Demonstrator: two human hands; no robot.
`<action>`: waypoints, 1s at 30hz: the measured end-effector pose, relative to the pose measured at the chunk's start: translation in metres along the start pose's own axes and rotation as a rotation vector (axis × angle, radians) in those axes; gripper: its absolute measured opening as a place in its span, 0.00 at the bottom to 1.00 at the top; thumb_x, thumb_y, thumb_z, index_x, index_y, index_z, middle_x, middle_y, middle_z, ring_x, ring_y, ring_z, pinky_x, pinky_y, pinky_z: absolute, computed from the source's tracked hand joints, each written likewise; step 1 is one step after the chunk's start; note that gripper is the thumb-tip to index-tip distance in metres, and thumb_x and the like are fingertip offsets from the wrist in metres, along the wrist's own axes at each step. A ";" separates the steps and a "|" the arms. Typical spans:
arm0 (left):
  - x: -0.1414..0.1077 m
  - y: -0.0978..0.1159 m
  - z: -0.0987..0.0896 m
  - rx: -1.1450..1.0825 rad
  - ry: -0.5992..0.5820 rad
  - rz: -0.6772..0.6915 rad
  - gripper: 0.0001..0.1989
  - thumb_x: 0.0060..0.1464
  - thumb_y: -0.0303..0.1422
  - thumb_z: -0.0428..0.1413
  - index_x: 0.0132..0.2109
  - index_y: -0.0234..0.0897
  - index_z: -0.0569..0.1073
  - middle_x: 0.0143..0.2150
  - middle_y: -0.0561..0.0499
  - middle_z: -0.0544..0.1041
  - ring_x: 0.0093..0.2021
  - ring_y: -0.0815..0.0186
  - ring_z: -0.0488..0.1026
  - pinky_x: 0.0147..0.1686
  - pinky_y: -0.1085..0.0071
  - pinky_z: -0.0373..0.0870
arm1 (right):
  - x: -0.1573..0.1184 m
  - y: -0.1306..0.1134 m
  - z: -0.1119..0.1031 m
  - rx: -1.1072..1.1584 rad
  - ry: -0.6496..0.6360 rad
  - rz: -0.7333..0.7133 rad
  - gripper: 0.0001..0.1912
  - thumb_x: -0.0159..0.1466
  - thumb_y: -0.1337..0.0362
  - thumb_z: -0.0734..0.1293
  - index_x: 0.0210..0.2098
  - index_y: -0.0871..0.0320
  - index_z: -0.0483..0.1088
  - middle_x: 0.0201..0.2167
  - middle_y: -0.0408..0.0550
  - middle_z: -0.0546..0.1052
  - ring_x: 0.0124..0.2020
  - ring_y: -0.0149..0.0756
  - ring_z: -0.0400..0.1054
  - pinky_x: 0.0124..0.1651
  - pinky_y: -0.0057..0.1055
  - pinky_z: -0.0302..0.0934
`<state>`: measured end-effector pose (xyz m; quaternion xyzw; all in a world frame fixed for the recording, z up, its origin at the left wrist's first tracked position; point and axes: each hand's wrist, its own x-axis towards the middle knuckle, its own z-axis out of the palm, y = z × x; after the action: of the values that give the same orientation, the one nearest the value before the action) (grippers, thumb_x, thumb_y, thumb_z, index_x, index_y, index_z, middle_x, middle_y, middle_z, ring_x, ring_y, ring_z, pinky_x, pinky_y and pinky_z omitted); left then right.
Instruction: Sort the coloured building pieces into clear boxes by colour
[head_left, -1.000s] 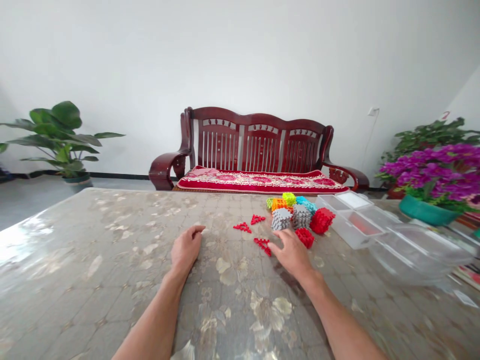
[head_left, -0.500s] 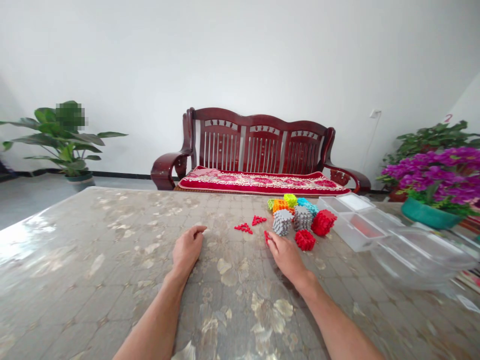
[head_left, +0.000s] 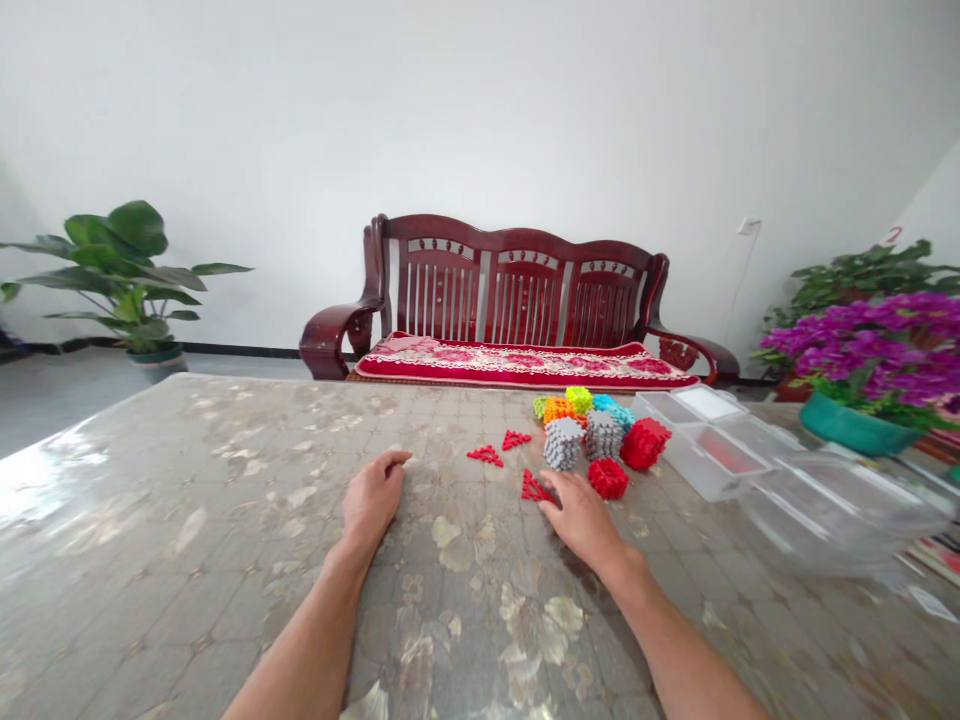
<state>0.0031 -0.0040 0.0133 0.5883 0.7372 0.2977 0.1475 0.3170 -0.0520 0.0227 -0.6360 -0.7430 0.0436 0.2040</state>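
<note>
Triangle (head_left: 534, 488), red and toothed, lies flat on the near side of the light grey tile stack (head_left: 562, 444). Thumb and fingers of the right hand (head_left: 587, 517) part around its edge, probably because so thin a piece offers little else; whether they pinch it, one cannot tell. Left of that stack, two red triangles (head_left: 485, 456) (head_left: 516, 439) lie loose, likely for easy reach. Farther left, the left hand (head_left: 373, 497) rests loosely curled, seemingly empty, fingertip contact unclear.
</note>
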 end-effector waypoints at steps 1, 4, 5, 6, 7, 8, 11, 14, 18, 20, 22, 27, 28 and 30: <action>0.000 0.000 0.000 0.002 0.002 0.002 0.16 0.59 0.30 0.50 0.49 0.45 0.79 0.48 0.52 0.83 0.49 0.59 0.79 0.44 0.72 0.73 | 0.000 0.000 0.000 -0.016 0.001 -0.009 0.21 0.60 0.70 0.66 0.53 0.55 0.72 0.45 0.50 0.80 0.48 0.43 0.72 0.53 0.37 0.63; 0.000 0.000 0.000 0.007 0.008 0.004 0.16 0.59 0.30 0.50 0.49 0.45 0.79 0.48 0.52 0.83 0.49 0.58 0.79 0.45 0.72 0.72 | 0.000 -0.001 0.004 -0.056 0.009 -0.043 0.21 0.61 0.71 0.65 0.54 0.56 0.71 0.44 0.51 0.80 0.47 0.43 0.71 0.53 0.38 0.62; 0.000 0.000 0.000 0.007 0.007 0.003 0.16 0.59 0.30 0.50 0.49 0.45 0.79 0.48 0.52 0.83 0.50 0.58 0.79 0.46 0.72 0.72 | 0.000 -0.001 0.005 -0.059 0.009 -0.053 0.21 0.61 0.71 0.64 0.54 0.57 0.71 0.44 0.52 0.80 0.47 0.43 0.71 0.53 0.38 0.62; 0.000 0.000 -0.001 0.007 0.004 0.001 0.16 0.59 0.30 0.50 0.49 0.45 0.79 0.48 0.52 0.83 0.50 0.58 0.79 0.46 0.71 0.72 | 0.001 -0.001 0.005 -0.052 0.010 -0.056 0.22 0.60 0.72 0.64 0.54 0.57 0.71 0.43 0.51 0.80 0.47 0.43 0.71 0.53 0.37 0.62; 0.000 0.000 -0.001 0.006 0.001 -0.002 0.16 0.59 0.30 0.50 0.49 0.45 0.79 0.48 0.52 0.83 0.49 0.58 0.79 0.46 0.71 0.72 | 0.001 -0.001 0.004 -0.037 0.016 -0.051 0.22 0.60 0.72 0.64 0.54 0.57 0.71 0.42 0.50 0.80 0.46 0.42 0.72 0.52 0.36 0.62; 0.000 0.000 -0.001 0.005 -0.002 -0.005 0.16 0.59 0.30 0.50 0.49 0.45 0.79 0.48 0.52 0.83 0.49 0.58 0.79 0.46 0.71 0.72 | 0.002 0.001 0.001 -0.016 0.028 -0.037 0.22 0.60 0.72 0.64 0.54 0.58 0.71 0.41 0.49 0.80 0.45 0.41 0.72 0.51 0.35 0.63; 0.000 0.001 -0.002 0.002 -0.009 -0.014 0.16 0.59 0.30 0.50 0.50 0.44 0.79 0.48 0.51 0.83 0.49 0.57 0.79 0.47 0.70 0.72 | 0.004 0.013 -0.016 0.022 0.120 0.047 0.23 0.58 0.70 0.65 0.54 0.57 0.70 0.38 0.46 0.81 0.41 0.38 0.73 0.48 0.32 0.63; 0.000 0.002 -0.003 0.001 -0.012 -0.020 0.17 0.60 0.30 0.50 0.50 0.44 0.79 0.49 0.51 0.83 0.50 0.57 0.79 0.46 0.70 0.73 | 0.006 0.034 -0.040 -0.019 0.201 0.160 0.24 0.58 0.68 0.66 0.54 0.56 0.70 0.36 0.44 0.81 0.39 0.37 0.74 0.44 0.31 0.63; 0.000 0.003 -0.004 0.014 -0.003 -0.019 0.16 0.59 0.30 0.51 0.49 0.45 0.79 0.48 0.52 0.83 0.49 0.57 0.79 0.45 0.71 0.73 | 0.004 0.059 -0.061 -0.112 0.216 0.304 0.25 0.58 0.68 0.65 0.56 0.56 0.69 0.37 0.45 0.82 0.39 0.39 0.74 0.41 0.31 0.62; 0.000 0.002 -0.003 0.025 0.003 -0.019 0.16 0.59 0.30 0.51 0.49 0.46 0.79 0.46 0.52 0.83 0.48 0.58 0.79 0.44 0.71 0.73 | 0.002 0.067 -0.063 -0.147 0.217 0.347 0.26 0.58 0.68 0.65 0.57 0.57 0.68 0.38 0.46 0.82 0.41 0.40 0.74 0.42 0.32 0.61; 0.001 0.001 -0.003 0.030 0.000 -0.020 0.16 0.59 0.31 0.51 0.50 0.46 0.79 0.46 0.52 0.83 0.48 0.57 0.79 0.43 0.71 0.73 | 0.001 0.071 -0.062 -0.173 0.215 0.372 0.27 0.59 0.68 0.64 0.59 0.57 0.67 0.39 0.47 0.82 0.43 0.41 0.74 0.42 0.33 0.61; 0.002 -0.003 -0.001 0.019 -0.011 -0.001 0.17 0.60 0.31 0.50 0.51 0.44 0.79 0.48 0.51 0.83 0.49 0.57 0.78 0.46 0.71 0.72 | 0.000 0.076 -0.062 -0.197 0.184 0.413 0.27 0.60 0.66 0.65 0.59 0.56 0.66 0.41 0.46 0.82 0.44 0.42 0.74 0.42 0.32 0.61; 0.003 -0.003 -0.001 0.015 -0.013 0.002 0.17 0.60 0.31 0.50 0.51 0.44 0.79 0.49 0.51 0.83 0.49 0.57 0.78 0.46 0.71 0.72 | 0.000 0.076 -0.063 -0.194 0.185 0.408 0.26 0.60 0.67 0.65 0.59 0.56 0.67 0.42 0.46 0.82 0.44 0.42 0.74 0.42 0.32 0.61; 0.002 -0.003 -0.001 0.011 -0.019 0.002 0.17 0.60 0.30 0.49 0.51 0.44 0.78 0.50 0.51 0.82 0.50 0.57 0.78 0.47 0.71 0.72 | 0.001 0.074 -0.063 -0.174 0.218 0.378 0.24 0.60 0.67 0.65 0.56 0.55 0.69 0.43 0.46 0.82 0.44 0.41 0.74 0.44 0.32 0.62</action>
<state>0.0000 -0.0021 0.0126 0.5925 0.7369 0.2883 0.1509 0.4076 -0.0495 0.0562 -0.7798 -0.5854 -0.0521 0.2155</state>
